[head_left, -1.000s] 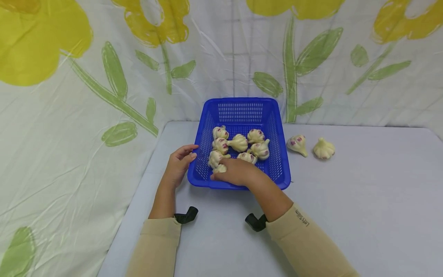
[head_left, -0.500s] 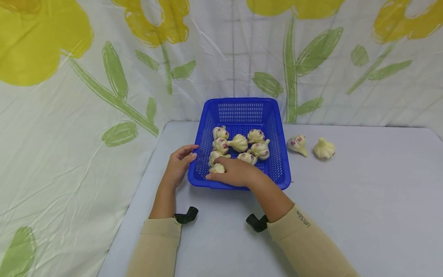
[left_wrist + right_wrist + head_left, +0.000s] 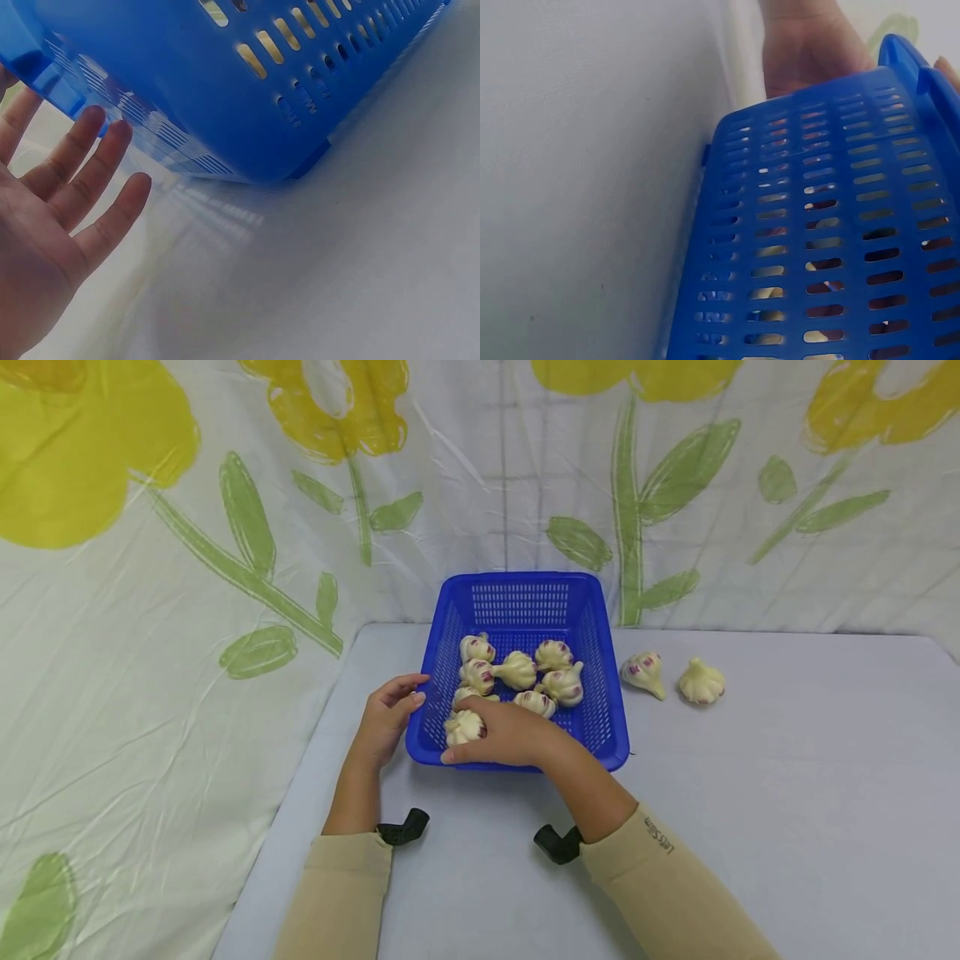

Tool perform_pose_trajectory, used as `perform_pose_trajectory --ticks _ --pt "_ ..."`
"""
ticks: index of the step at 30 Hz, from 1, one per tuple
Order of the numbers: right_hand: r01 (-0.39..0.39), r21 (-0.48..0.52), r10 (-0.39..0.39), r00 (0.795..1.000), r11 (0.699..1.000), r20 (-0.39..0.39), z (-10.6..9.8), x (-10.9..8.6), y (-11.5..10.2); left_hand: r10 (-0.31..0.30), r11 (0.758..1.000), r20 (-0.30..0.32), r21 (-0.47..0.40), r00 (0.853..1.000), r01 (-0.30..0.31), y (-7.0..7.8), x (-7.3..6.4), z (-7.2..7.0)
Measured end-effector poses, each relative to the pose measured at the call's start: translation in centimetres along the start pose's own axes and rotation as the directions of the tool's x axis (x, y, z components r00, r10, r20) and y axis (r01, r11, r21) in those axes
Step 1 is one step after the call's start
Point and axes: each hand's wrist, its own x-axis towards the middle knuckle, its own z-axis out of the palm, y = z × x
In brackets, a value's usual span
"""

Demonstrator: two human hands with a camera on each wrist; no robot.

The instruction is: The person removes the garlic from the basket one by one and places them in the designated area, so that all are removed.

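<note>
A blue plastic basket (image 3: 611,710) with slotted walls holds several garlic bulbs, whitish with purple marks, such as one bulb (image 3: 517,669) near its middle. My right hand (image 3: 517,733) reaches over the front rim and grips a garlic bulb (image 3: 465,727) in the front left corner, thumb on the near side and fingers beyond it. My left hand (image 3: 384,718) is at the basket's left rim, fingertips right at the edge. In the left wrist view the left fingers (image 3: 90,176) are extended and spread beside the basket wall (image 3: 157,82). The right wrist view shows mostly the slotted basket wall (image 3: 817,187).
Two garlic bulbs lie on the white-covered table (image 3: 787,793) right of the basket: a purple-marked bulb (image 3: 642,673) and a paler bulb (image 3: 702,682). A flower-printed curtain (image 3: 465,510) hangs directly behind the basket and along the left side.
My right hand has shifted slightly left and toward the front rim with the garlic bulb, which now shows more between thumb and fingers. The left hand and basket stay in place.
</note>
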Motion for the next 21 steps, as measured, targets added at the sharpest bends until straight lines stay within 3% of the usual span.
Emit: perform_pose_trajectory --ticks 10,21 --pt "0.015 0.041 -0.013 0.999 0.999 -0.048 0.08 -0.14 -0.04 -0.008 1.0 -0.009 0.009 1.0 0.008 0.06 -0.07 0.04" --pt "0.023 -0.009 -0.024 0.979 1.0 -0.204 0.02 -0.07 -0.16 -0.025 0.999 -0.016 0.022 1.0 0.025 0.0 -0.08 -0.02"
